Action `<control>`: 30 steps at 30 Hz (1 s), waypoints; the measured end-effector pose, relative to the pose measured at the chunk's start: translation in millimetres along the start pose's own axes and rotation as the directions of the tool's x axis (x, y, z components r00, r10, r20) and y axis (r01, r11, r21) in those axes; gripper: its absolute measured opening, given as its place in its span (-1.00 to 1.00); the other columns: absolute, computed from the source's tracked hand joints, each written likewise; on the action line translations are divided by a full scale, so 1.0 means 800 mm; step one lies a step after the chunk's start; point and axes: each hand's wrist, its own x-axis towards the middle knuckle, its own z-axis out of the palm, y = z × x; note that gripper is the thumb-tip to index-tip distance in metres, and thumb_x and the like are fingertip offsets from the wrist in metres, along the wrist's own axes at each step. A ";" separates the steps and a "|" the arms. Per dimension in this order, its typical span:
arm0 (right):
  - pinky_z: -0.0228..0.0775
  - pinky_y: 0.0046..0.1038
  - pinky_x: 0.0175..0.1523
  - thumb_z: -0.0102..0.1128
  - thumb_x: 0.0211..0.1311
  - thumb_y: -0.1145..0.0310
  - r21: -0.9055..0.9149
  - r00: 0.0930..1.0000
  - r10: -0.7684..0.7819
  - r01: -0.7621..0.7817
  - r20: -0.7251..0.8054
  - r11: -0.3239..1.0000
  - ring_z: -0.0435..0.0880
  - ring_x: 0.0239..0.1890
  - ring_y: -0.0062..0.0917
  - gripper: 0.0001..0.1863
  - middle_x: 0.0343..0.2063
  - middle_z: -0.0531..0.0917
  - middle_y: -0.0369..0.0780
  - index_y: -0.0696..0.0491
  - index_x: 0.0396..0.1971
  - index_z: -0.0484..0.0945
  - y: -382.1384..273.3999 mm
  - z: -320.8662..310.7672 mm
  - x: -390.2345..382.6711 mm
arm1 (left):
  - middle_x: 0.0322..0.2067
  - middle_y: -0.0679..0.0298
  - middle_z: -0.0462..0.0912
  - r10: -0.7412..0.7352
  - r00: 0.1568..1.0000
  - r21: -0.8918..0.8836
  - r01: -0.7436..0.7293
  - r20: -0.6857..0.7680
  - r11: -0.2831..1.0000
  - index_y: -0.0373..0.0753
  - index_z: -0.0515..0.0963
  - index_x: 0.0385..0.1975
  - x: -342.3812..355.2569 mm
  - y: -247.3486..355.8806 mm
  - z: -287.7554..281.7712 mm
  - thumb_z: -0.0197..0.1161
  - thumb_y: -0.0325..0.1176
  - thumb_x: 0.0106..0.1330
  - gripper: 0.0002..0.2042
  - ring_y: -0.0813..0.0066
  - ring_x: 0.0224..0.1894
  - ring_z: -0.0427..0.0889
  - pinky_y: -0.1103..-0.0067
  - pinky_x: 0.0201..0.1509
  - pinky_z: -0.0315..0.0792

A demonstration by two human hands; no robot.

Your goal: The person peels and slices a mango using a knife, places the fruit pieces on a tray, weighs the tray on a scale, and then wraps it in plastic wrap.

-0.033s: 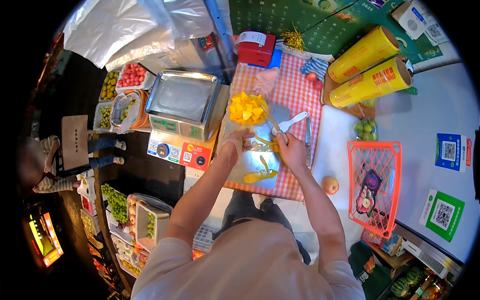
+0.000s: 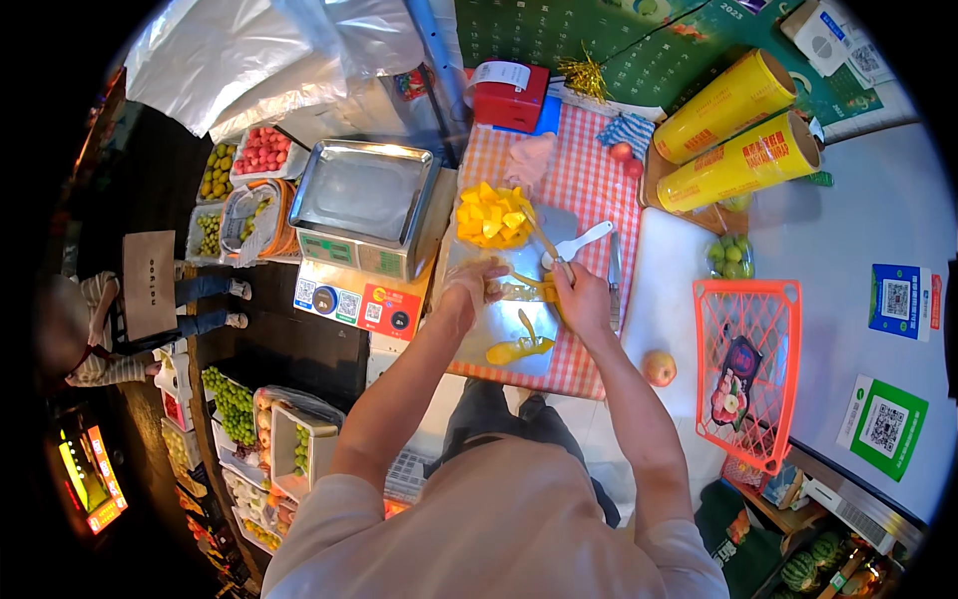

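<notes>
The piece of yellow fruit (image 2: 521,288) being cut lies on the metal tray (image 2: 499,334), which sits on the red checked cloth (image 2: 589,190) of the worktop. Taking that tray as the landmark: the fruit rests near its far right part, between the two hands, and its long axis runs roughly left to right across the tray.

The left hand (image 2: 471,283) comes in from the tray's left side, its fingers curled down onto the left end of the fruit and pressing it in place. The right hand (image 2: 584,299) sits at the tray's right edge, fingers wrapped tight around the handle of a knife (image 2: 544,245), whose blade slants up and away toward the far side of the tray. So the fruit lies to the left of the right hand's fingers and to the right of the left hand's; both hands are about equally close, touching or nearly touching it.

Beyond the tray's far edge stands a heap of yellow fruit cubes (image 2: 491,215). A strip of yellow peel (image 2: 517,347) lies on the tray's near part, apart from the hands. A white spoon (image 2: 579,242) lies just right of the tray's far corner. To the tray's left stands a weighing scale (image 2: 364,205); well to its right are a red apple (image 2: 659,367) and a red wire basket (image 2: 748,369).
</notes>
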 end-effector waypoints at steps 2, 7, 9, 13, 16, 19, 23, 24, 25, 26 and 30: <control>0.50 -0.12 -0.32 0.16 0.35 0.06 0.014 1.000 0.012 -0.012 0.015 1.000 0.67 -0.46 -0.03 -0.62 -0.56 0.65 0.02 0.11 -0.35 0.65 -0.004 0.003 0.004 | -0.28 0.22 0.70 -0.015 1.000 0.000 0.015 -0.018 1.000 -0.31 0.54 0.01 -0.007 -0.005 0.001 0.26 -0.37 0.34 -0.71 0.55 -0.45 0.48 0.57 -0.33 0.52; 0.48 -0.14 -0.29 0.14 0.36 0.04 0.076 0.999 0.013 -0.016 0.039 0.997 0.66 -0.42 0.00 -0.59 -0.53 0.65 0.05 0.14 -0.35 0.64 -0.007 0.008 0.026 | -0.30 0.25 0.71 0.046 0.999 0.045 -0.045 -0.026 0.998 -0.34 0.53 0.04 -0.023 -0.029 -0.001 0.21 -0.34 0.38 -0.69 0.60 -0.41 0.56 0.53 -0.28 0.56; 0.45 -0.19 -0.31 0.13 0.37 0.03 0.181 0.994 0.106 -0.104 0.003 0.978 0.65 -0.46 -0.04 -0.59 -0.53 0.66 0.03 0.13 -0.28 0.67 -0.006 -0.004 0.020 | -0.24 0.19 0.71 0.108 0.994 0.259 -0.099 -0.023 0.961 -0.35 0.52 0.06 -0.015 -0.043 -0.013 0.20 -0.30 0.40 -0.67 0.46 -0.33 0.63 0.48 -0.21 0.58; 0.46 -0.18 -0.33 0.14 0.37 0.00 0.205 0.980 0.185 -0.165 -0.080 0.965 0.67 -0.46 -0.08 -0.58 -0.54 0.66 0.00 0.09 -0.17 0.69 0.043 -0.026 -0.025 | -0.13 0.02 0.70 0.548 0.792 0.880 -0.433 0.268 0.196 -0.38 0.50 0.11 -0.001 -0.076 -0.037 0.18 -0.28 0.38 -0.61 0.11 -0.16 0.68 0.36 -0.06 0.57; 0.47 -0.15 -0.34 0.14 0.35 -0.01 -0.027 0.963 0.255 -0.258 -0.082 0.966 0.68 -0.46 -0.07 -0.58 -0.54 0.66 0.00 0.08 -0.22 0.68 0.071 -0.044 -0.098 | -0.16 -0.09 0.68 0.502 0.696 0.852 -0.486 0.513 -0.197 -0.39 0.51 0.10 -0.013 -0.076 -0.017 0.20 -0.29 0.32 -0.59 -0.07 -0.11 0.66 0.32 0.03 0.53; 0.49 -0.11 -0.33 0.14 0.35 -0.02 -0.185 0.944 0.323 -0.329 -0.066 0.926 0.68 -0.44 -0.06 -0.58 -0.54 0.66 0.01 0.08 -0.29 0.66 0.097 -0.044 -0.139 | -0.23 -0.05 0.68 0.479 0.302 0.557 -0.584 0.824 -0.591 -0.39 0.54 0.04 -0.016 -0.055 0.025 0.22 -0.30 0.28 -0.61 -0.02 -0.13 0.66 0.29 0.03 0.52; 0.51 -0.06 -0.31 0.14 0.35 0.02 -0.297 0.970 0.236 -0.244 -0.061 0.923 0.69 -0.44 -0.04 -0.60 -0.55 0.67 0.02 0.10 -0.38 0.63 0.102 -0.028 -0.143 | -0.19 -0.02 0.66 0.290 0.685 0.697 -0.441 0.668 -0.565 -0.38 0.57 -0.04 0.017 -0.055 0.047 0.22 -0.33 0.24 -0.66 0.03 -0.08 0.64 0.29 0.04 0.51; 0.51 -0.06 -0.32 0.14 0.34 0.03 -0.299 0.978 0.203 -0.209 -0.053 0.931 0.69 -0.45 -0.04 -0.61 -0.56 0.66 0.02 0.10 -0.39 0.63 0.101 -0.021 -0.145 | -0.18 -0.02 0.65 0.256 0.699 0.676 -0.424 0.667 -0.602 -0.38 0.57 -0.06 0.028 -0.058 0.038 0.21 -0.34 0.23 -0.67 0.04 -0.07 0.64 0.29 0.04 0.51; 0.51 -0.06 -0.32 0.15 0.34 0.04 -0.300 0.984 0.172 -0.178 -0.047 0.937 0.69 -0.45 -0.04 -0.61 -0.56 0.66 0.02 0.11 -0.39 0.63 0.094 -0.017 -0.147 | -0.18 -0.02 0.65 0.220 0.713 0.650 -0.410 0.666 -0.640 -0.37 0.57 -0.07 0.030 -0.057 0.030 0.21 -0.35 0.22 -0.68 0.05 -0.07 0.63 0.30 0.04 0.50; 0.51 -0.07 -0.34 0.15 0.34 0.05 -0.276 0.983 0.168 -0.181 -0.070 0.944 0.68 -0.48 -0.07 -0.61 -0.58 0.66 0.00 0.12 -0.41 0.62 0.086 -0.016 -0.149 | -0.17 -0.03 0.65 0.226 0.688 0.647 -0.443 0.689 -0.621 -0.38 0.57 -0.06 0.030 -0.056 0.019 0.23 -0.35 0.20 -0.66 0.05 -0.07 0.63 0.30 0.05 0.50; 0.51 -0.12 -0.36 0.16 0.34 0.10 -0.264 0.991 0.129 -0.135 -0.043 0.955 0.68 -0.51 -0.11 -0.64 -0.59 0.65 -0.03 0.12 -0.42 0.61 0.081 -0.008 -0.161 | -0.16 -0.09 0.65 0.301 0.621 0.665 -0.508 0.723 -0.547 -0.38 0.56 -0.01 0.006 -0.042 -0.016 0.33 -0.24 0.12 -0.54 0.01 -0.07 0.63 0.33 0.08 0.50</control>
